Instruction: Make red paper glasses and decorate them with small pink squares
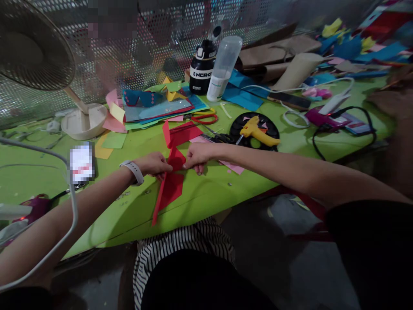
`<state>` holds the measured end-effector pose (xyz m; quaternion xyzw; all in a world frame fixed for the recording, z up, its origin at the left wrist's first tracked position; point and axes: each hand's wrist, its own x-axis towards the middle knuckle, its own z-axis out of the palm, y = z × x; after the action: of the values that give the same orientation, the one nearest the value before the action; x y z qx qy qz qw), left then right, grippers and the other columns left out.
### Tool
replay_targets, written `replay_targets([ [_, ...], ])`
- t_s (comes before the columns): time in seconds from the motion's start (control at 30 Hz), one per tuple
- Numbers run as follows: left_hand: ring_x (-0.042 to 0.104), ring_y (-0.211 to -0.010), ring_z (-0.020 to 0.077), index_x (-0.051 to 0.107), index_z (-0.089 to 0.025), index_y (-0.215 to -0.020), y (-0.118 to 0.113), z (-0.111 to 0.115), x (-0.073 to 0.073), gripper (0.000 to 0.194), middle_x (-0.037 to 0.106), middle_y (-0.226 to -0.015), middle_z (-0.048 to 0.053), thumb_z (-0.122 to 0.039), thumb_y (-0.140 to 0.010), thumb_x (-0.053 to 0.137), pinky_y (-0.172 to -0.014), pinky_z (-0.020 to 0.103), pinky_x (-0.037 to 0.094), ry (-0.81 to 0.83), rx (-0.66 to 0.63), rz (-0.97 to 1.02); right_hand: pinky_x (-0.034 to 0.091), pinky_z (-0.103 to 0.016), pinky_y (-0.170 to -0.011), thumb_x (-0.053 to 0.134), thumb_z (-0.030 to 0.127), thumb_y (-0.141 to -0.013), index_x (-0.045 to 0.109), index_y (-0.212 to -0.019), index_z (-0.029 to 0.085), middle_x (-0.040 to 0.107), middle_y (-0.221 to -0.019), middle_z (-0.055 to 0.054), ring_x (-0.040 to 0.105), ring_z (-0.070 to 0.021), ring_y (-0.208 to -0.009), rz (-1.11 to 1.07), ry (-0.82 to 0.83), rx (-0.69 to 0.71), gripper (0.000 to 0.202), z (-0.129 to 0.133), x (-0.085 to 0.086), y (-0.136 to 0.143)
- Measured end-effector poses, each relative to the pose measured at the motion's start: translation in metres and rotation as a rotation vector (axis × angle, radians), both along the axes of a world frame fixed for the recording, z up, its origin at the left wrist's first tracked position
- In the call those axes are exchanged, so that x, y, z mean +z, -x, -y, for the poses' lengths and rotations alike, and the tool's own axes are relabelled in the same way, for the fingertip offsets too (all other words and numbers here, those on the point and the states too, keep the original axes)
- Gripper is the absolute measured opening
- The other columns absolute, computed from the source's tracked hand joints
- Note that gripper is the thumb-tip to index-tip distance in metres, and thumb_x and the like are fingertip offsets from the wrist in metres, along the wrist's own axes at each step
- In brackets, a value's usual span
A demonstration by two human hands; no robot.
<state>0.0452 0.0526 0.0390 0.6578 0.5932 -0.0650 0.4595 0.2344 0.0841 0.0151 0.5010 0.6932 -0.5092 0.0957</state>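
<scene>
A folded red paper piece stands on the green table near its front edge, with a long narrow strip along its left side. My left hand pinches the left edge of this red piece, fingers closed. My right hand is closed at its right side, fingertips pressed on the red paper. Just behind lies another red paper part, with a raised flap at its left; whether the two are joined is unclear. A yellow glue gun rests on a round black tray right of my hands.
Red-handled scissors and black scissors lie behind my right hand. A black bottle and a clear bottle stand farther back. At left are a fan and a phone. A white cable crosses my left forearm.
</scene>
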Motion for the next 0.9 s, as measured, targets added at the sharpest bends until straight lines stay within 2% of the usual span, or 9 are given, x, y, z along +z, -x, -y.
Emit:
replay_targets([
  [0.13,0.056,-0.045,0.0133,0.056,-0.017,-0.062,0.007,0.005,0.001,0.019,0.059,-0.048,0.001,-0.031,-0.072,0.062,-0.046,0.023,0.039,-0.067,0.053,0.02,0.037,-0.018,-0.044,0.068,0.032,-0.084,0.054,-0.054,0.014,0.066,-0.049,-0.003,0.063,-0.011,-0.045,-0.01,0.003,0.008,0.037,-0.001,-0.002,-0.001],
  [0.23,0.057,-0.049,0.0149,0.057,-0.017,-0.079,0.011,0.016,0.0,0.027,0.062,-0.056,0.001,-0.044,-0.073,0.063,-0.048,0.024,0.039,-0.261,0.055,-0.008,0.037,-0.019,-0.043,0.07,0.034,-0.082,0.055,-0.056,0.014,0.066,-0.048,-0.003,0.063,-0.0113,-0.044,-0.013,-0.005,0.009,0.036,-0.003,-0.006,-0.002],
  [0.33,0.058,-0.058,0.0163,0.059,-0.018,-0.083,0.014,0.034,-0.001,0.032,0.065,-0.068,0.003,-0.047,-0.072,0.063,-0.05,0.025,0.035,-0.483,-0.095,-0.155,0.042,-0.02,-0.044,0.073,0.036,-0.079,0.055,-0.056,0.015,0.064,-0.047,-0.002,0.061,-0.0117,-0.043,-0.044,-0.004,-0.016,0.036,0.0,-0.007,-0.004],
  [0.43,0.056,-0.061,0.0161,0.059,-0.018,-0.084,0.016,0.051,0.0,0.018,0.064,-0.073,0.003,-0.033,-0.074,0.058,-0.05,0.025,0.032,-0.545,-0.225,-0.276,0.047,-0.023,-0.048,0.074,0.042,-0.077,0.054,-0.057,0.017,0.065,-0.05,-0.001,0.061,-0.0119,-0.043,-0.124,-0.066,-0.047,0.038,0.007,-0.003,-0.008],
  [0.57,0.058,-0.068,0.017,0.061,-0.018,-0.089,0.023,0.067,0.007,0.016,0.066,-0.083,0.005,-0.018,-0.078,0.05,-0.055,0.027,0.034,-0.628,-0.336,-0.407,0.045,-0.023,-0.051,0.067,0.044,-0.081,0.06,-0.07,0.016,0.067,-0.06,-0.001,0.06,-0.0113,-0.048,-0.262,-0.407,-0.034,0.031,0.025,0.007,-0.011],
  [0.67,0.06,-0.073,0.0188,0.063,-0.017,-0.089,0.031,0.073,0.009,0.019,0.065,-0.084,0.007,-0.013,-0.082,0.046,-0.062,0.03,0.038,-0.746,-0.46,-0.497,0.039,-0.025,-0.057,0.065,0.039,-0.084,0.064,-0.08,0.016,0.069,-0.071,-0.003,0.061,-0.0132,-0.061,-0.235,-0.757,0.091,0.023,0.04,0.01,-0.01],
  [0.73,0.059,-0.075,0.0202,0.064,-0.016,-0.087,0.036,0.073,0.007,0.019,0.064,-0.081,0.008,-0.012,-0.084,0.046,-0.065,0.032,0.041,-0.851,-0.513,-0.517,0.036,-0.026,-0.061,0.062,0.038,-0.087,0.066,-0.084,0.017,0.07,-0.08,-0.005,0.061,-0.0159,-0.072,-0.201,-0.924,0.2,0.021,0.048,0.007,-0.008],
  [0.8,0.059,-0.075,0.0209,0.065,-0.016,-0.086,0.04,0.07,0.001,0.017,0.064,-0.082,0.008,-0.012,-0.086,0.048,-0.067,0.033,0.042,-0.955,-0.543,-0.49,0.034,-0.027,-0.063,0.055,0.037,-0.091,0.067,-0.088,0.017,0.07,-0.087,-0.007,0.06,-0.0174,-0.079,-0.207,-1.006,0.287,0.024,0.053,0.003,-0.006],
  [0.9,0.058,-0.076,0.0202,0.065,-0.016,-0.088,0.043,0.062,-0.01,0.015,0.065,-0.084,0.008,-0.015,-0.088,0.051,-0.069,0.033,0.043,-1.081,-0.588,-0.394,0.033,-0.028,-0.063,0.047,0.036,-0.095,0.067,-0.089,0.017,0.068,-0.089,-0.008,0.059,-0.0174,-0.08,-0.233,-1.048,0.324,0.029,0.058,-0.002,0.001],
])
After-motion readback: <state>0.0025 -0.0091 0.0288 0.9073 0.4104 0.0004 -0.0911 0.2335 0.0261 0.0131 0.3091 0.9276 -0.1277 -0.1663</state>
